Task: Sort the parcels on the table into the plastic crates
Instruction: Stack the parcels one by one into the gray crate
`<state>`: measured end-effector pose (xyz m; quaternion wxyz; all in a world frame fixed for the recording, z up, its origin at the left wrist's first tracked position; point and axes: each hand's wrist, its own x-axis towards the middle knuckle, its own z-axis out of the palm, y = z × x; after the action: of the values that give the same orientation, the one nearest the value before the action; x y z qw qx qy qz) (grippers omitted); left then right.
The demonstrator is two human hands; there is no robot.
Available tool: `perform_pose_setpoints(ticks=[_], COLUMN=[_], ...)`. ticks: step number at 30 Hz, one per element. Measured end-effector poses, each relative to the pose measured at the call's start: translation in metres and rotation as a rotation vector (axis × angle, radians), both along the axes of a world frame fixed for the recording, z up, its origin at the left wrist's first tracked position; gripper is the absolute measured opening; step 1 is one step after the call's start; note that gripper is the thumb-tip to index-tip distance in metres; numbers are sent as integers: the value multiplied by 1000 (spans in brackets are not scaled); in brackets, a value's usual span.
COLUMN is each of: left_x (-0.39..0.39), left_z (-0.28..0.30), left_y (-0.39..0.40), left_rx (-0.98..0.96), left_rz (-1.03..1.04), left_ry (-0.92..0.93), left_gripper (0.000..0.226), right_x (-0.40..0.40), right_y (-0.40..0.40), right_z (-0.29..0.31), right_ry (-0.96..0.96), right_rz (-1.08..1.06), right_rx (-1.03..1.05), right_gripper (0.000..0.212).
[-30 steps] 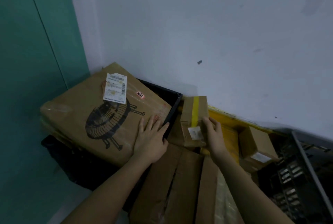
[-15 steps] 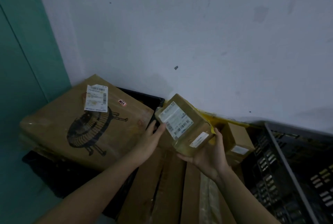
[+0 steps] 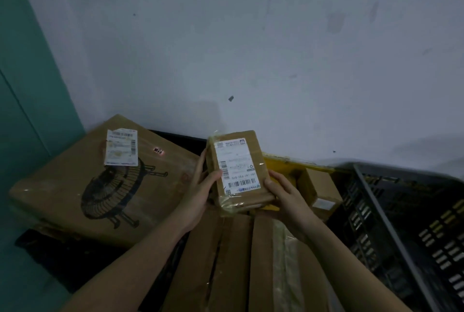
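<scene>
Above the stacked cartons | small taped parcel [image 3: 237, 172] is gripped by left hand [image 3: 200, 192] and right hand [image 3: 285, 197], fingers curled at opposite edges | judged light, stiff, tape-slick; best held by long edges.

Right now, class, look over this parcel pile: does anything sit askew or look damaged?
Yes. The large fan-printed box lies tilted across the rim of the black crate, not inside it. Its shipping label has a ragged, torn top edge. The small parcel held in both hands looks intact.
</scene>
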<state>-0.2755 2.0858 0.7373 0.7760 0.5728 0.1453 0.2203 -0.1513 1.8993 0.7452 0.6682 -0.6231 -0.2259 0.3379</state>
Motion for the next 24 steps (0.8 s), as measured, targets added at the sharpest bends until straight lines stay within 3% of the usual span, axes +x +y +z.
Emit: perform_pose_setpoints(ticks=[3,7,10,12,15,17,20,24], left_x=[4,11,18,20,24,25,24,28], left_z=[0,9,29,45,55,51,43,29], left_y=[1,13,25,26,12,0,-11,-20], left_rx=[38,467,738,816,758,660,570,448], left_rz=[-25,96,1,-235,-589,-661,-584,-256], left_ry=[36,146,144,270,441,464,440,400], left_gripper=[82,114,91,77,64,57,49,46], right_x=[1,17,32,37,39,41,49,59], right_y=[-5,-21,-39,-46,-50,-52,-56,-63], right_z=[2,16,39,52,62,64,55,42], right_ry=[-25,-150,-318,-440,-455,-452,-508,-482], right_rz=[-31,-95,27,157,290,298,198,-214], right_rx=[10,-124,-290,-358,-378,-370,-371,-304], right_gripper=[48,26,22,22,22,24,26,47])
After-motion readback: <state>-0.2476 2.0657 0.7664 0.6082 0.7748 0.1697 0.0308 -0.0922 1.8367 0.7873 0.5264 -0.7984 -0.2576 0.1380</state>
